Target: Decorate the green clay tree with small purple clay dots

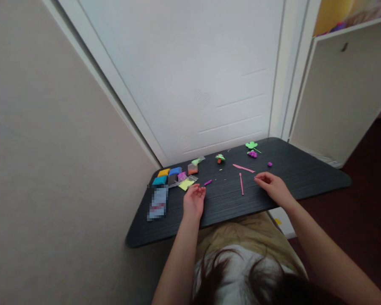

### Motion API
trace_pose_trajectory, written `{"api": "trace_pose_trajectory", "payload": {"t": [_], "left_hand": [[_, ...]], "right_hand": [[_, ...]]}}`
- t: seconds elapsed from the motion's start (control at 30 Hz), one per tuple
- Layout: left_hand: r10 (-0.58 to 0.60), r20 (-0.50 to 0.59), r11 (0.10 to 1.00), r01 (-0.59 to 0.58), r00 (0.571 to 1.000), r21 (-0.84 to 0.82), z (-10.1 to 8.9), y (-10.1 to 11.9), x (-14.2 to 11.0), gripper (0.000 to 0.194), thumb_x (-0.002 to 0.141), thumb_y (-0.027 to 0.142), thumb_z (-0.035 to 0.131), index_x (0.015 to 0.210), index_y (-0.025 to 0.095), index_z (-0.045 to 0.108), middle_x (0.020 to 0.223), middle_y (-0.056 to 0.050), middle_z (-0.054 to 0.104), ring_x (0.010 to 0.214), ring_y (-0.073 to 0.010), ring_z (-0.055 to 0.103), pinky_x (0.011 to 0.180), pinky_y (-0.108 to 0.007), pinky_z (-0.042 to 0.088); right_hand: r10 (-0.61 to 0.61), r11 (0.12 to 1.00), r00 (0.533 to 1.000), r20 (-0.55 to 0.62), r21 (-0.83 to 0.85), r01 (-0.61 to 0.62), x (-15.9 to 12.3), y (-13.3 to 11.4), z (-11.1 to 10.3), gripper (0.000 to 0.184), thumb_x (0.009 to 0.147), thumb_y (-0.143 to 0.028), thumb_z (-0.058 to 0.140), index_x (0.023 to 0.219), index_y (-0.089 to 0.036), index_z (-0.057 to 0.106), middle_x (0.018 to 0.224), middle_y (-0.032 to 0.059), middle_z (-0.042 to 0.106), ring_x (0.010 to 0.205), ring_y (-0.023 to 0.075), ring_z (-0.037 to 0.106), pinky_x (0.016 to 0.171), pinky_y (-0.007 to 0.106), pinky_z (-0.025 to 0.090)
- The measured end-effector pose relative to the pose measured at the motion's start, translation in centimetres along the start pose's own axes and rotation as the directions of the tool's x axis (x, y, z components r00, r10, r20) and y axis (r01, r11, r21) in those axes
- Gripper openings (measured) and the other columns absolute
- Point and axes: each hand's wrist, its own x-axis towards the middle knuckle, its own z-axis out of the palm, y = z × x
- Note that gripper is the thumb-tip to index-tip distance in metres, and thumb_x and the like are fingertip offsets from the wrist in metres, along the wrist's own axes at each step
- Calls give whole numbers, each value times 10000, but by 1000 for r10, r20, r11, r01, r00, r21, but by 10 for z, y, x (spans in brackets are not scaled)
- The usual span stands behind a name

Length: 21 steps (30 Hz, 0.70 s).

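My left hand [194, 200] rests on the dark table [305, 178] with its fingers curled loosely, nothing visible in it. A small purple clay roll [208, 182] lies just beyond its fingertips. My right hand [272, 187] lies to the right with fingers bent and pinched together; what they hold, if anything, is hidden. Two pink plastic clay tools lie between the hands: a stick [241, 184] and a flat knife [243, 168].
Several coloured clay packets [174, 176] lie at the table's left, beside a blurred package [158, 203]. Small clay figures stand at the back: a mushroom shape [220, 158], a green leaf with purple grapes [252, 149], a purple ball [269, 164]. A white door and a cabinet stand behind.
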Motion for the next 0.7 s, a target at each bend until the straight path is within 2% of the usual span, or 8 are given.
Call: {"api": "trace_pose_trajectory", "payload": {"t": [0.1,0.17,0.23,0.37,0.53,0.7], "left_hand": [[69,47,969,-78,997,234,18,1,18,187,809,273,469,855,103,535,782,-21,554,716,-112,542,669,-303,465],[88,79,907,-112,993,406,34,0,37,203,810,273,470,901,103,534,859,-41,561,751,-119,546,676,-307,470],[85,105,806,-131,991,577,51,-4,60,213,806,267,478,931,104,534,909,-53,562,794,-132,548,694,-319,471],[55,110,533,-122,992,837,81,-17,101,235,804,279,479,959,113,540,975,-65,556,866,-158,540,743,-350,462],[38,58,245,-65,998,967,99,-38,124,260,809,299,468,994,128,530,1007,-71,549,891,-166,537,765,-362,455],[68,32,65,-37,997,997,105,-52,129,285,813,307,461,1039,140,510,1042,-79,534,912,-170,532,771,-366,453]], "right_hand": [[3,1000,1000,-1,23,-3,1,-1,-2,244,689,-399,560,801,-184,587,739,18,612,680,144,553,652,268,414],[4,999,1000,2,33,-4,1,-1,-2,228,696,-382,551,809,-188,586,748,17,615,692,145,559,660,267,417],[3,999,1000,10,37,-3,3,0,-3,210,697,-367,546,805,-191,586,755,15,620,700,146,566,664,267,419],[-1,1000,1000,16,29,1,5,1,-3,187,693,-355,543,779,-195,585,734,9,622,678,145,568,647,266,421],[-9,1000,1000,19,13,9,7,1,-5,186,702,-361,527,782,-202,582,730,6,625,669,145,569,634,267,422],[-12,1000,999,40,20,12,8,2,-5,201,698,-371,524,783,-200,587,729,10,626,662,146,565,629,273,426]]}}
